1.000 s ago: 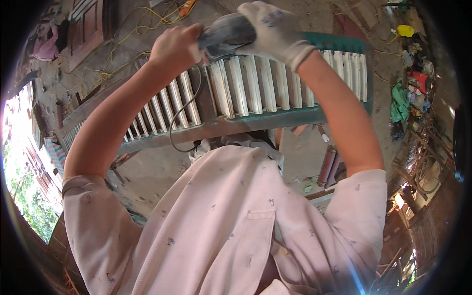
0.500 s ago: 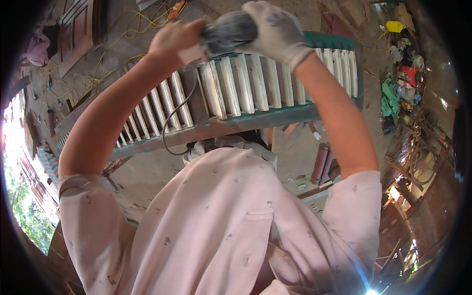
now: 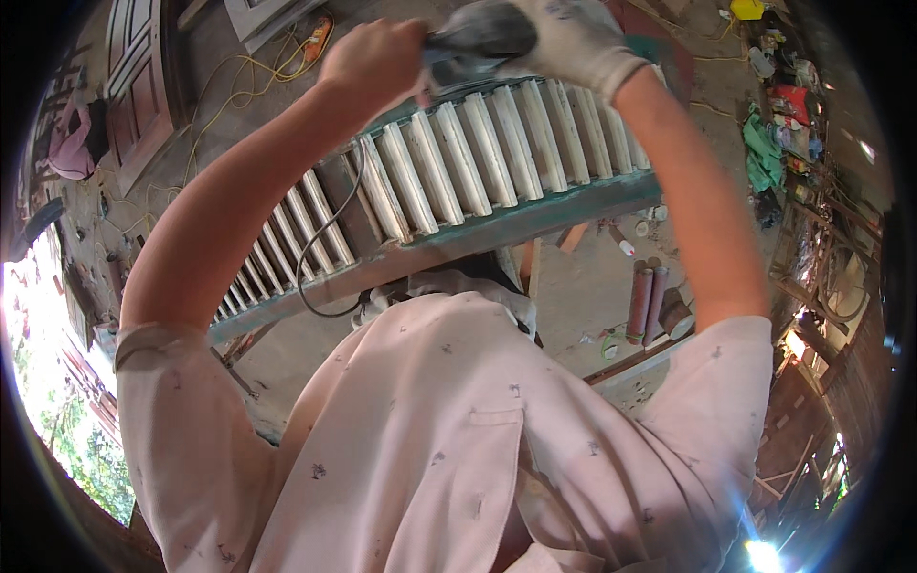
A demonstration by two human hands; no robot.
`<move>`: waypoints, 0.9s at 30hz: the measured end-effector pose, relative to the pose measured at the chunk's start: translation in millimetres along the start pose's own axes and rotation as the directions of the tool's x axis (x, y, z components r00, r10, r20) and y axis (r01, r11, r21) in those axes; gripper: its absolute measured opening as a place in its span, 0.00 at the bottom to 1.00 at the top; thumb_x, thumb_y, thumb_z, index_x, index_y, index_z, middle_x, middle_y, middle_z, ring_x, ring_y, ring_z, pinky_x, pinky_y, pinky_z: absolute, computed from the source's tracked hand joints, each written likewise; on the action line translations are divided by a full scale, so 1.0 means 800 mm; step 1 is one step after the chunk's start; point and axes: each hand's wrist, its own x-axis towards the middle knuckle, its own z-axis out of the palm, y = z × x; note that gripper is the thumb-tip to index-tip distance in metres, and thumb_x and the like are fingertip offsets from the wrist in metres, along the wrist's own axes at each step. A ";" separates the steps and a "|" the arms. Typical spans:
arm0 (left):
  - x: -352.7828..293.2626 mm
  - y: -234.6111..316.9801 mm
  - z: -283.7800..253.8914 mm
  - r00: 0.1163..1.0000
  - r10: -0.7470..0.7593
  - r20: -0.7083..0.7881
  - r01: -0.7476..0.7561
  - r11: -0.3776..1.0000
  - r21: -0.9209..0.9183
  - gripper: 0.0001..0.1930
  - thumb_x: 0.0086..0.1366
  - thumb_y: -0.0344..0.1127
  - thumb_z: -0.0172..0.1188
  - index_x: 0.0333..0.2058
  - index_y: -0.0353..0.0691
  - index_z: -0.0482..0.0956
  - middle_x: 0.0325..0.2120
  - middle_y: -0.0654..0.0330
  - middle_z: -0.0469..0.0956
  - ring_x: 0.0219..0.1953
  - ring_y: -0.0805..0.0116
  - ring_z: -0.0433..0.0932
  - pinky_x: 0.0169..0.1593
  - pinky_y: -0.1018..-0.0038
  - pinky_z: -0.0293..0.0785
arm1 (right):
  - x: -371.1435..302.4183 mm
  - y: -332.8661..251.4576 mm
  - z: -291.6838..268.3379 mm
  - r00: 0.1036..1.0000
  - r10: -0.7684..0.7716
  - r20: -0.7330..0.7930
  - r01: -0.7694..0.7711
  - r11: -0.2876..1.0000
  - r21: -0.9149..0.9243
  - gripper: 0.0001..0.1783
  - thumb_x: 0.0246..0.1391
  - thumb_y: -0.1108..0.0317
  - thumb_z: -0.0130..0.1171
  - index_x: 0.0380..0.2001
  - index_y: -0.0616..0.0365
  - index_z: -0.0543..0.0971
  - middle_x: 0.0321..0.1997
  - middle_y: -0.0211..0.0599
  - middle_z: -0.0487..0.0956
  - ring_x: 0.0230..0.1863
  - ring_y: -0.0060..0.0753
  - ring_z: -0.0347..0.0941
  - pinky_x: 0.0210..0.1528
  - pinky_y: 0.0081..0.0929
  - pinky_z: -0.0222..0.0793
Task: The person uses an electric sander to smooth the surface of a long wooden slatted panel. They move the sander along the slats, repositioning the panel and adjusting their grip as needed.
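A dark handheld power tool (image 3: 485, 36) is held between both hands over the far edge of a louvered wooden shutter (image 3: 535, 218). The shutter has a worn green and brown frame and rows of pale slats. My left hand (image 3: 375, 59), bare, closes round the tool's left end. On the tool's right end is my right hand (image 3: 578, 46), in a whitish work glove, its fingers partly cut off by the top edge. The tool's working face is hidden, so its exact kind and whether it touches the wood cannot be told. A dark cord (image 3: 301, 267) loops over the shutter near my waist.
Panelled wooden doors (image 3: 143, 105) lean at the far left, with a yellow cord (image 3: 239, 91) and an orange object (image 3: 317, 38) nearby. Reddish-brown cylinders (image 3: 648, 301) stand on the floor at right. Green cloth (image 3: 762, 153) and clutter line the right side.
Both hands and the tool have shifted right along the shutter. The whole view has also turned a little, so the shutter sits at a steeper slant.
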 end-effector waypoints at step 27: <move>-0.093 -0.095 -0.025 0.983 -0.094 0.159 0.133 0.958 -0.254 0.18 0.66 0.44 0.70 0.47 0.38 0.89 0.38 0.40 0.88 0.45 0.36 0.87 0.51 0.50 0.82 | 0.048 -0.127 0.035 0.984 -0.039 0.175 0.047 0.998 -0.041 0.35 0.47 0.49 0.82 0.56 0.52 0.82 0.53 0.42 0.88 0.57 0.45 0.87 0.60 0.45 0.84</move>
